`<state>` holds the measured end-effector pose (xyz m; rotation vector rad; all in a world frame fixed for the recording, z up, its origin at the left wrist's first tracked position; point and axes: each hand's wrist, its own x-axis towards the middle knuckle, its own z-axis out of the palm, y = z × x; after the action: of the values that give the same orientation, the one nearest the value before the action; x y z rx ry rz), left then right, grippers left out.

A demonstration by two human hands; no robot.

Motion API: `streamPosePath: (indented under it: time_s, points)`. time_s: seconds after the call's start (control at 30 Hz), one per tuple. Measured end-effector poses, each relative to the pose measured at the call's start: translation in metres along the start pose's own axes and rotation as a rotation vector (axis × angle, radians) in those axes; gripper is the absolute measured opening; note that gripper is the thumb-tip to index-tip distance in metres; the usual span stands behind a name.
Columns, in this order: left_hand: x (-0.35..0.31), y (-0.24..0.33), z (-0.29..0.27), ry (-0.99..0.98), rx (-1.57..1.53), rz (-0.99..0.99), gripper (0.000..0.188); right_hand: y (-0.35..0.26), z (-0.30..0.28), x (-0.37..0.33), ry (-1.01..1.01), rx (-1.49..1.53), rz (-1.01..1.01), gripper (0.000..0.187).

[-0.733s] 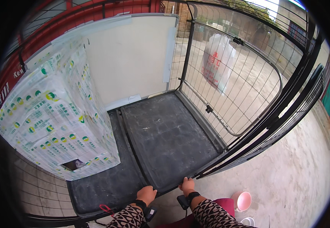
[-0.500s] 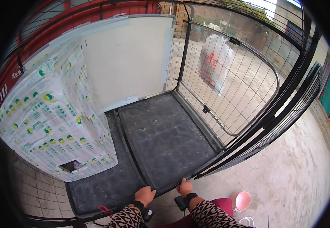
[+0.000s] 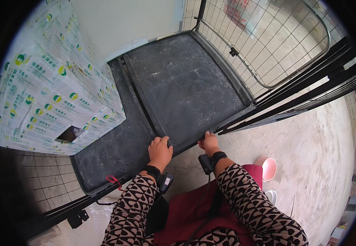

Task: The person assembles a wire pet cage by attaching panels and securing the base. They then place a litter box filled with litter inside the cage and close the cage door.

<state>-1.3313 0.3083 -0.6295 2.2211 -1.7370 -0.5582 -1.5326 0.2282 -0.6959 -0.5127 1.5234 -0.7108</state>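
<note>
To the right and front of the tray (image 3: pixel 186 82) spreads pale concrete ground (image 3: pixel 313 151). Around the tray's sides stands a wire cage, with black frames (image 3: pixel 313 92) leaning in by its right front corner. The tray itself is black and scuffed, split by a dark gap that runs from its back to its front edge. On its left part stands a tall white box (image 3: pixel 51 90) with green and yellow print and a small opening low on the front; it covers that part's rear. Behind the tray rises a white panel (image 3: pixel 133 20).

From in front of the tray come both forearms in patterned sleeves, over a dark red apron (image 3: pixel 192 211). The left hand (image 3: pixel 160 153), back upward, rests at the tray's front edge beside the gap, fingers bent. Apart from it, farther right on that edge, the right hand (image 3: pixel 210 142) has its fingers curled inward. Whether either is clamped on the edge, I cannot tell. Beyond the tray's right side, behind mesh, shows a printed plastic bag (image 3: pixel 243 14). Right of the tray's front sits a pink bowl (image 3: pixel 269 169); at its front left edge hangs a red cord (image 3: pixel 112 179).
</note>
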Motion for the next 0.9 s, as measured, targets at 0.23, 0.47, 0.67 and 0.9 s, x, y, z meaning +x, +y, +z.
streamPosePath:
  time_s: [0.23, 0.47, 0.67, 0.9]
  points:
    - [0.001, -0.005, -0.001, -0.015, 0.129, 0.009, 0.054, -0.007, 0.006, -0.007, 0.0, 0.022, 0.051, 0.023]
    - [-0.008, -0.003, -0.008, -0.165, 0.199, 0.079, 0.044, -0.005, 0.004, 0.0, -0.029, -0.053, -0.011, 0.022]
    - [-0.009, 0.001, -0.01, -0.238, 0.256, 0.118, 0.04, 0.0, -0.002, 0.0, -0.067, -0.109, -0.068, 0.025]
    - [-0.013, -0.004, -0.008, -0.238, 0.098, 0.02, 0.049, 0.002, 0.003, 0.003, -0.024, -0.085, -0.103, 0.025]
